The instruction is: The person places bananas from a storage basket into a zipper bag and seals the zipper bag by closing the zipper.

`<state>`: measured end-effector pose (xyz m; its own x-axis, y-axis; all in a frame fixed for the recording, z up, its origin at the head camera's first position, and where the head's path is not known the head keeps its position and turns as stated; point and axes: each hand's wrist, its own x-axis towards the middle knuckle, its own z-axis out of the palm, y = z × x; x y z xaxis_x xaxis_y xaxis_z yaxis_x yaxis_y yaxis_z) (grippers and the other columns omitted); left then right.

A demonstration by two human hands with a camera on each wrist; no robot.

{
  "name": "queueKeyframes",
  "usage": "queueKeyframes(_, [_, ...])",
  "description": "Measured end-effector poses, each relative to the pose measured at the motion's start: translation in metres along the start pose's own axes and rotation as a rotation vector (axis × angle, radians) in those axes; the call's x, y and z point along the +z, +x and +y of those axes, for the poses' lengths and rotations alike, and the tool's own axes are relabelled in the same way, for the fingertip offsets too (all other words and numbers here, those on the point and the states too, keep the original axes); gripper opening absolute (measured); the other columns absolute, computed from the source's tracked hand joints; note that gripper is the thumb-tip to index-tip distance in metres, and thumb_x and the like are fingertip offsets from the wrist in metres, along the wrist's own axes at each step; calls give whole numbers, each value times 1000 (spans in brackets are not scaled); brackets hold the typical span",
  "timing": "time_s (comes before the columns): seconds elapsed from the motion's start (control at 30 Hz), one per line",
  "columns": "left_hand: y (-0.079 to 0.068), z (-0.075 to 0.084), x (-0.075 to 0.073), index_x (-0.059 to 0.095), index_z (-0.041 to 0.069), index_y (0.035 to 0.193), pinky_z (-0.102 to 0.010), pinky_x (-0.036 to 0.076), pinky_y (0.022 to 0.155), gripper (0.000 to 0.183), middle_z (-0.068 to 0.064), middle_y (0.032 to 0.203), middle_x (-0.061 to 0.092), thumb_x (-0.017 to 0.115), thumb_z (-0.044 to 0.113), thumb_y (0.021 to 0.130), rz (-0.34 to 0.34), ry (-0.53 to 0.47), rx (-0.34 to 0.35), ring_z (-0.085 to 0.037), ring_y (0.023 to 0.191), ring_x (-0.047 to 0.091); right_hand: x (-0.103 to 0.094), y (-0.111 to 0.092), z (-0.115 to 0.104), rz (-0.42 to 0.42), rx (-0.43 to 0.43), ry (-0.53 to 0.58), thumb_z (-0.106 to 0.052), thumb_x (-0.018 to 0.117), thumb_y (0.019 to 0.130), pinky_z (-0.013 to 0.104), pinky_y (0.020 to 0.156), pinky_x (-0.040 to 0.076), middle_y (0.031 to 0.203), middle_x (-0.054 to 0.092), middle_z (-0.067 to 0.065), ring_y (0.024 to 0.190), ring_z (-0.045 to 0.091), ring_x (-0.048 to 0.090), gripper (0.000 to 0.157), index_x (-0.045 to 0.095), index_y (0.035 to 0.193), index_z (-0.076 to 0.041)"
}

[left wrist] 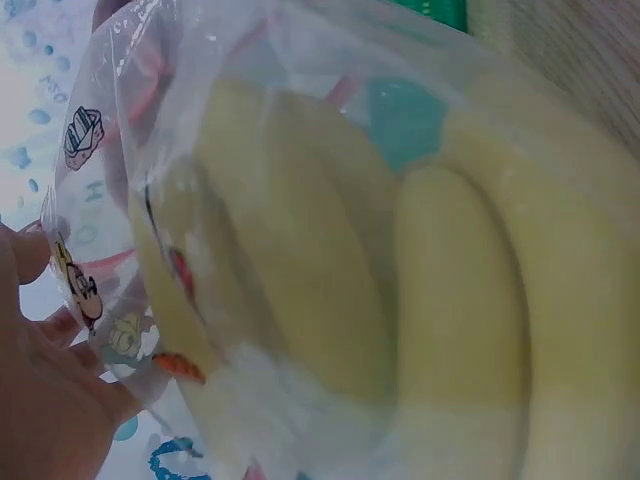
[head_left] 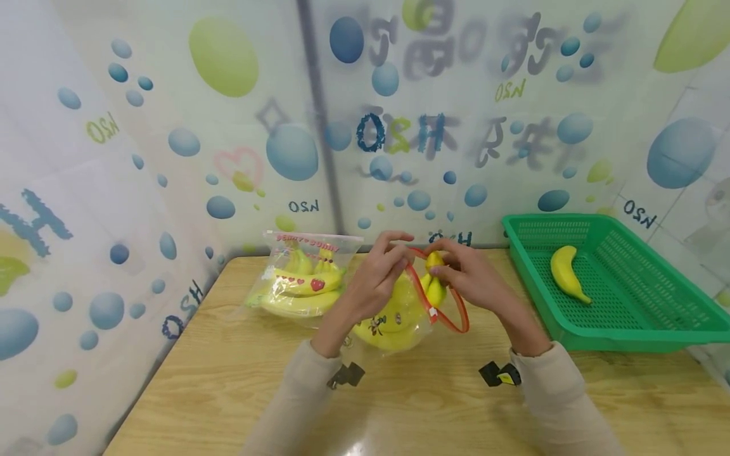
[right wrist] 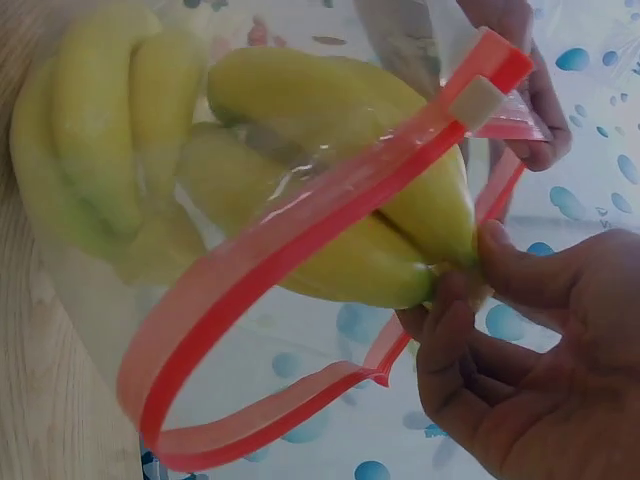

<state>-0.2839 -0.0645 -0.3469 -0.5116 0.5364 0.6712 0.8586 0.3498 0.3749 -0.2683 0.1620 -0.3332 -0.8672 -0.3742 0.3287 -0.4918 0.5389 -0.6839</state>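
Observation:
A clear zip bag [head_left: 397,324] printed with cartoon figures stands on the table, its red-edged mouth wide open, with a white slider [right wrist: 477,102] on the edge. My left hand [head_left: 377,277] holds the bag's edge on the left side of the mouth. At the mouth, my right hand [head_left: 472,278] pinches the end of a bunch of bananas [right wrist: 335,185] between thumb and fingers. Most of that bunch lies inside the plastic. More bananas [right wrist: 95,120] fill the bag's lower part, and the left wrist view shows them [left wrist: 460,310] close up through the film.
Left of my hands lies another clear zip bag [head_left: 308,286] filled with bananas, its zip edge at the back. A green basket [head_left: 527,304] stands on the right with a single banana [head_left: 566,272] in it. Behind the wooden table [head_left: 399,411] hangs a patterned curtain [head_left: 274,209].

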Motion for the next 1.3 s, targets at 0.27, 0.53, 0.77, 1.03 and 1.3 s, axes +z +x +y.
queueKeyframes(0.27, [1, 1, 4, 62, 7, 104, -37, 56, 90, 22, -17, 143, 49, 41, 11, 111, -10, 20, -7, -29, 112, 66, 2, 1, 1, 45, 123, -15, -24, 63, 104, 33, 67, 53, 107, 76, 23, 76, 23, 69, 41, 39, 131, -5])
queueKeyframes(0.53, [1, 0, 9, 65, 4, 109, -41, 55, 92, 26, -20, 144, 48, 41, 12, 111, 27, -6, -66, -29, 113, 67, 17, 3, -2, 57, 100, 11, -18, 69, 100, 36, 71, 62, 102, 77, 21, 81, 24, 76, 33, 47, 122, -6])
queueKeyframes(0.77, [2, 0, 10, 64, 3, 108, -40, 55, 92, 24, -18, 145, 46, 42, 11, 111, 39, -25, -44, -30, 115, 67, 34, 5, 1, 156, 176, 25, -14, 72, 97, 33, 64, 63, 99, 77, 22, 73, 24, 78, 21, 56, 109, -5])
queueKeyframes(1.03, [1, 1, 8, 63, 1, 107, -41, 54, 94, 24, -18, 147, 45, 41, 10, 111, 35, -43, -31, -30, 118, 66, 43, 6, 5, 175, 196, -156, -25, 69, 99, 36, 65, 62, 101, 79, 18, 78, 26, 78, 31, 74, 120, -2])
queueKeyframes(1.3, [2, 1, 7, 63, 3, 108, -41, 53, 97, 23, -19, 145, 46, 42, 10, 111, 18, -53, -35, -30, 115, 65, 43, 6, 1, 45, 102, -231, -9, 65, 95, 25, 47, 39, 57, 56, -2, 47, 12, 48, 14, 78, 99, -7])
